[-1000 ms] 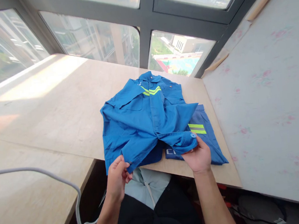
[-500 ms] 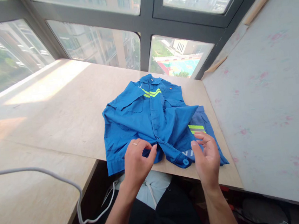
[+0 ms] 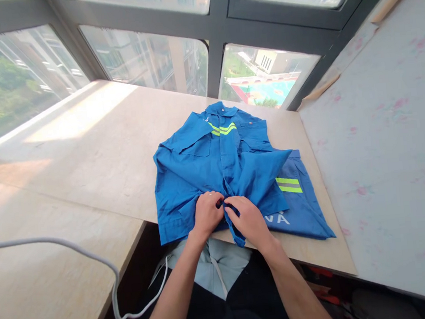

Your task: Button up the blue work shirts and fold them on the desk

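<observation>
A blue work jacket [image 3: 187, 172] with yellow-green reflective stripes lies front up on the ledge, its collar towards the window. My left hand [image 3: 207, 213] pinches the front placket near the bottom hem. Right beside it, my right hand [image 3: 247, 220] grips the same placket edge, thumb and fingertips closed on the cloth. The fingertips nearly meet, and whatever small part lies between them is hidden. Below the hands the placket's lower end hangs at the ledge's front edge. Under the jacket's right side sits a folded blue garment [image 3: 307, 210] with a reflective stripe and white letters.
The pale ledge [image 3: 84, 157] runs along the windows [image 3: 150, 60] and ends at a flowered wall [image 3: 382, 163] on the right. A white cable [image 3: 74, 250] crosses the left side and loops down past the ledge's edge. My lap is below.
Both hands have come together at the jacket's lower placket and closed on it; before, they were apart above the cloth. The jacket's lower right front flap has shifted, uncovering more white letters.
</observation>
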Motion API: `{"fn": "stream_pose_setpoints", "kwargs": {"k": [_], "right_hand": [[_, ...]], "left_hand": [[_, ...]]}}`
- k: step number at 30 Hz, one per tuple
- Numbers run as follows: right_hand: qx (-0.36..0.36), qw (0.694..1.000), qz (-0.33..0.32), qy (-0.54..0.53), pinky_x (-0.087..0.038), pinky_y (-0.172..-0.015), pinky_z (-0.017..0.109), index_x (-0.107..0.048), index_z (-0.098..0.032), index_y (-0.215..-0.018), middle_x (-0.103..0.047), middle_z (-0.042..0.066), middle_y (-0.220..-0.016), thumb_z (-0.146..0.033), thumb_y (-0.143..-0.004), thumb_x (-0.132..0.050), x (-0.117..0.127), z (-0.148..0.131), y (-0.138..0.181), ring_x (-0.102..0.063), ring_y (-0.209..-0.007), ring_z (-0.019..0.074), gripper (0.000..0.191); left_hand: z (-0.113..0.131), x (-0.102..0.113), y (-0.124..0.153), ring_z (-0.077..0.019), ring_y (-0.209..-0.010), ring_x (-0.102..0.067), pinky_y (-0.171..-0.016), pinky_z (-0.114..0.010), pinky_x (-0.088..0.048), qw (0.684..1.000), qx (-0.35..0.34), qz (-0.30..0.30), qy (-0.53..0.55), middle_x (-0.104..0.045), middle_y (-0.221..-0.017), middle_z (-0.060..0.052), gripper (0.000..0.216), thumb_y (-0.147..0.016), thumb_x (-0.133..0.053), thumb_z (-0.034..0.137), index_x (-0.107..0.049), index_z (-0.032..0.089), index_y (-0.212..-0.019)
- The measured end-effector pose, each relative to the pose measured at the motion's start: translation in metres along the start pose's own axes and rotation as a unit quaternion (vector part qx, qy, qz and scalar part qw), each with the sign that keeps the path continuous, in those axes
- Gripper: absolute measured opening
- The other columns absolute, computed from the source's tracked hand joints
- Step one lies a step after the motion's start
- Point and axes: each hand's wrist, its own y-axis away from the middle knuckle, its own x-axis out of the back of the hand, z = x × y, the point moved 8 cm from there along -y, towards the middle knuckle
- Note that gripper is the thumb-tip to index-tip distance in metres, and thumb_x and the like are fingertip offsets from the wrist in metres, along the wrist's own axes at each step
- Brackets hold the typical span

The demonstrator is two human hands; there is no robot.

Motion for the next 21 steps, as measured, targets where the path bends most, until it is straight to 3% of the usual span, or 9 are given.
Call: {"fn": "stream_pose_setpoints", "kwargs": {"k": [4, 11, 17, 21], "right_hand": [[-0.050, 0.998, 0.011, -0.023, -0.052, -0.084, 0.039, -0.066, -0.020, -0.098, -0.070, 0.008, -0.096, -0.027, -0.089, -0.058, 0.001, 0.016, -0.001, -0.065, -0.089, 0.0232, 0.014], [-0.121, 0.992, -0.031, 0.017, -0.050, -0.080, 0.034, -0.067, -0.020, -0.094, -0.070, 0.007, -0.096, -0.049, -0.080, -0.070, -0.003, 0.016, -0.012, -0.065, -0.087, 0.0226, 0.033], [-0.093, 0.992, -0.069, 0.039, -0.048, -0.077, 0.029, -0.070, -0.021, -0.090, -0.073, 0.005, -0.089, -0.029, -0.086, -0.062, -0.001, 0.015, -0.018, -0.067, -0.081, 0.0192, 0.012], [-0.045, 0.994, -0.071, 0.073, -0.047, -0.080, 0.028, -0.073, -0.021, -0.088, -0.074, 0.005, -0.090, -0.014, -0.085, -0.055, -0.001, 0.014, -0.019, -0.068, -0.084, 0.0189, 0.020]], "left_hand": [[-0.004, 0.001, -0.001, -0.0177, -0.074, -0.058, -0.072, -0.030, -0.040, 0.999, -0.012, 0.003, 0.041, -0.065, -0.074, -0.002, 0.022, -0.076, -0.056, 0.007, -0.069, 0.020, -0.087], [-0.012, -0.002, 0.002, -0.0164, -0.073, -0.057, -0.071, -0.029, -0.042, 0.994, -0.020, 0.015, 0.102, -0.065, -0.073, -0.003, 0.015, -0.081, -0.061, 0.012, -0.073, 0.019, -0.086], [-0.008, -0.004, 0.003, -0.0162, -0.077, -0.058, -0.074, -0.029, -0.042, 0.995, -0.043, 0.009, 0.086, -0.067, -0.079, -0.003, 0.022, -0.083, -0.058, 0.008, -0.075, 0.019, -0.092], [0.001, -0.002, 0.004, -0.0160, -0.075, -0.056, -0.071, -0.029, -0.039, 0.994, -0.077, -0.018, 0.072, -0.067, -0.077, -0.002, 0.020, -0.089, -0.059, 0.017, -0.076, 0.022, -0.098]]}}
